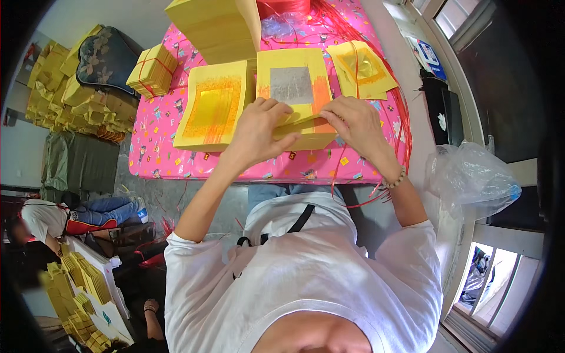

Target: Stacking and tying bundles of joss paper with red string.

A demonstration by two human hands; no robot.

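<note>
A thick stack of yellow joss paper with a silver square lies before me on the pink table. At its near edge, my right hand pinches some raised sheets between thumb and fingers. My left hand rests at the near left corner of the stack, its thumb spread away from the curled fingers. A strip of bent yellow paper runs between the two hands. Touching distance to the left is a second stack, printed orange with a gold square. A few loose joss sheets lie to the right.
The pink patterned tablecloth also carries a taller yellow block, a tied bundle and red plastic ribbons. A clear plastic bag hangs at right. Yellow bundles are heaped at far left; another person is lower left.
</note>
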